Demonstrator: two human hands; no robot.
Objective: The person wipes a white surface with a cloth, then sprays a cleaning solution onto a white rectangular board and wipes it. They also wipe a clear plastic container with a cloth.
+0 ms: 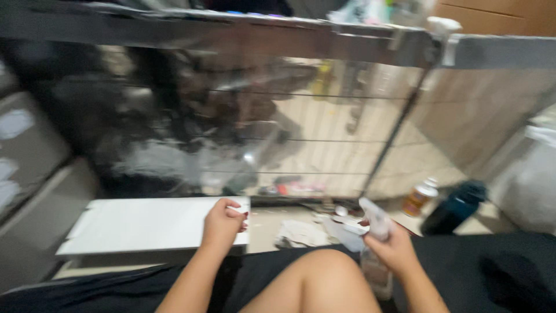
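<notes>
Blurred tiled floor (347,145) behind a wire-crossed glass panel (231,116) (reflective, dark at left), metal rail (231,35) above.

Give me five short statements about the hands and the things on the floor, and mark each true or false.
1. The left hand touches a flat white board. True.
2. The right hand is empty. False: it holds a spray bottle.
3. A dark bottle lies at the right. True.
4. The left hand holds the dark bottle. False: that bottle lies far from it.
5. Crumpled paper lies between the hands. True.
</notes>
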